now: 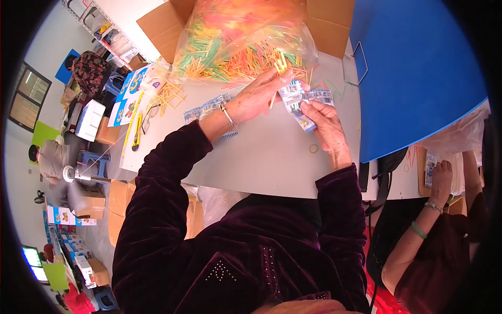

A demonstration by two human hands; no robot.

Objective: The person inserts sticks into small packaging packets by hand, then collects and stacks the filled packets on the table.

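Observation:
Yellow sticks point(281, 64) stand up from my left hand point(259, 97), whose fingers are closed round them. My right hand point(325, 123) pinches a blue-and-white printed packet point(297, 104) between thumb and fingers, and the packet's top touches my left hand. Another such packet point(321, 96) lies just behind my right hand. More packets point(208, 107) rest on the white table point(251, 162) beneath my left wrist. Beyond both hands, a large clear plastic bag point(235, 52) holds many thin sticks in green, yellow, orange and pink.
Loose sticks point(170, 95), a yellow cutter point(137, 131) and glasses point(150, 114) lie at the left. A rubber band point(313, 148) is near the front edge. A blue panel point(418, 78) stands right; beyond it a co-worker's hand point(442, 183) shows. Another person point(89, 70) is far left.

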